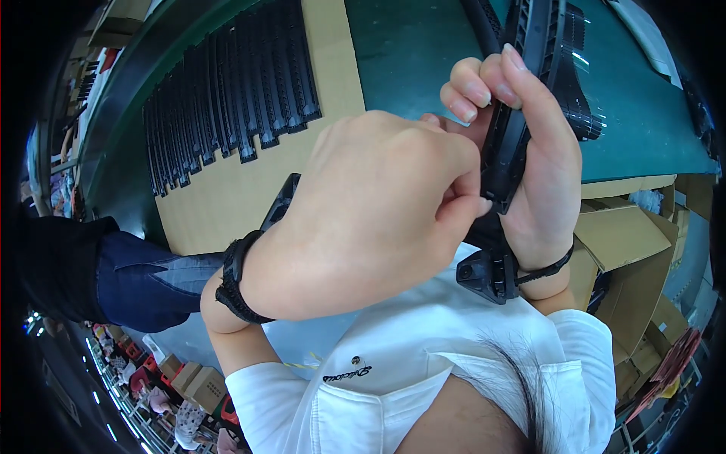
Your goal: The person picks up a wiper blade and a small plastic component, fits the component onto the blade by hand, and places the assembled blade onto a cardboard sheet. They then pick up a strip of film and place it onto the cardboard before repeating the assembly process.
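Black ribbed long plastic strip (505,144) sits upright at chest height, right hand (529,144) wrapped around it, left hand (370,212) pinching its lower edge; thumb could slip off, strip could twist loose onto the green table (408,45)

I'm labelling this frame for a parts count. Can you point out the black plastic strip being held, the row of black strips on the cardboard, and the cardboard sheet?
black plastic strip (505,151): head view, on its middle between the fingers.
row of black strips (227,98): head view, centre of the row.
cardboard sheet (219,204): head view, bare part below the row.
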The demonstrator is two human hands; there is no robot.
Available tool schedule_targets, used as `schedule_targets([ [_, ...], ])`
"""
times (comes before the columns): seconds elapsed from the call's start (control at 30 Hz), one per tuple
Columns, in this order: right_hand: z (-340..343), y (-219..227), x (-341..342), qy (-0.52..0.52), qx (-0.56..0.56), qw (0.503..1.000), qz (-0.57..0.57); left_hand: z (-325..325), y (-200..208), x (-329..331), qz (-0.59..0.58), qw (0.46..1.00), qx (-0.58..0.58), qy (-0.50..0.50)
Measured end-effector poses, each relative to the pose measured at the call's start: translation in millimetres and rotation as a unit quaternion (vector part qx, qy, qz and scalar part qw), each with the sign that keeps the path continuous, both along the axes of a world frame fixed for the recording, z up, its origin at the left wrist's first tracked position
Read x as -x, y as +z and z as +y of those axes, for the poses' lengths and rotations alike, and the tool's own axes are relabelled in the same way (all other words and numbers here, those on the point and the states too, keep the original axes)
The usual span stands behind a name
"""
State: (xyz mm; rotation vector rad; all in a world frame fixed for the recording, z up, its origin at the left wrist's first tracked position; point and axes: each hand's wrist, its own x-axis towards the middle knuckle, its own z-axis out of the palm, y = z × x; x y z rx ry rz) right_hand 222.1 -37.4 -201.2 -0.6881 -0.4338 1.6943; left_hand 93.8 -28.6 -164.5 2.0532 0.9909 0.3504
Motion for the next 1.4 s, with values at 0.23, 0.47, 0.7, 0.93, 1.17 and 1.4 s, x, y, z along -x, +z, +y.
schedule_targets([
  [0.23,5.1,10.9,-6.2,0.0,-0.023,0.999,0.038,7.7,4.3,3.7,0.029,0.994,0.094,0.041],
  [0.47,15.1,7.0,-14.0,0.054,0.06,0.984,0.156,15.1,2.3,3.5,-0.128,0.917,0.372,0.057],
  [0.7,15.6,15.4,-13.4,0.05,0.083,0.982,0.16,4.0,10.4,-5.2,-0.116,0.942,0.311,0.05],
  [0.93,16.3,22.6,-17.7,0.032,0.081,0.983,0.16,0.6,20.5,-8.8,-0.15,0.925,0.344,0.061],
  [1.17,13.0,23.5,-22.5,-0.018,0.013,0.994,0.108,-14.1,10.0,-10.8,-0.139,0.95,-0.27,0.074],
  [1.4,7.6,39.4,-17.6,-0.07,-0.053,0.996,0.019,-21.7,4.7,-17.1,-0.093,0.904,-0.412,0.06],
])
